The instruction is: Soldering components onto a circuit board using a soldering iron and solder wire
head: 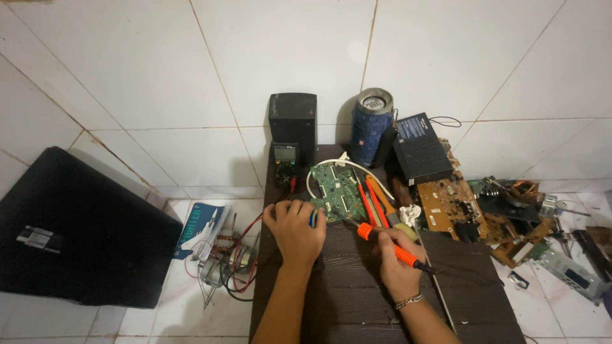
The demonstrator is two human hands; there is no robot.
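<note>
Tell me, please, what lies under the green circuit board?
The green circuit board rests on a dark wooden board, a white cable curving past it. The left hand covers its near-left corner.

Left hand (294, 230) rests on dark wooden table (357, 299), fingers beside green circuit board (336, 190). Right hand (396, 262) grips orange-handled soldering iron (389, 247), tip toward the board's edge. Multimeter (285, 163), black box (293, 124), blue cylindrical speaker (370, 126) behind. Brown boards (451, 207) piled right; black panel (70, 232) on floor left.

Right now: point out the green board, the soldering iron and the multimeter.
green board (336, 186): head view, centre of its face.
soldering iron (386, 245): head view, orange handle, in right hand.
multimeter (284, 163): head view, front of its body.
</note>
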